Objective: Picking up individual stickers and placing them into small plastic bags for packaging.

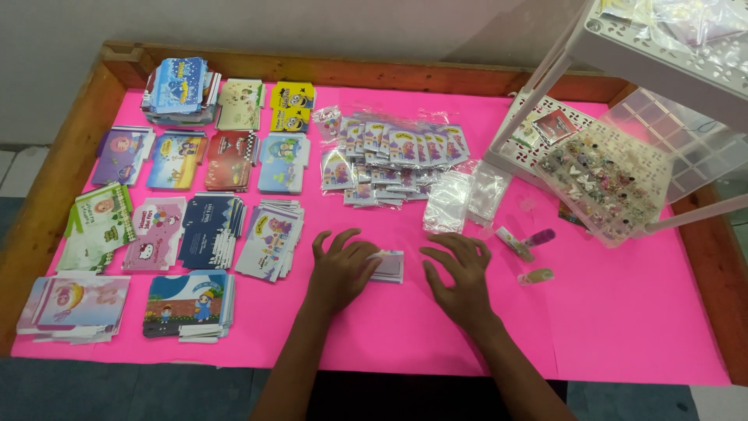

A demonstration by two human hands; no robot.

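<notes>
On the pink table (623,327): both hands lay flat.
Left hand (343,269): fingers spread, pinning a small card (387,266) flat.
Right hand (460,273): spread, empty, beside it.

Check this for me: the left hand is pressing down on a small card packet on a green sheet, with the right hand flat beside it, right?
Not quite: the head view shows a pink sheet, not green. The left hand does rest on the small card packet, the right hand flat beside it.
</notes>
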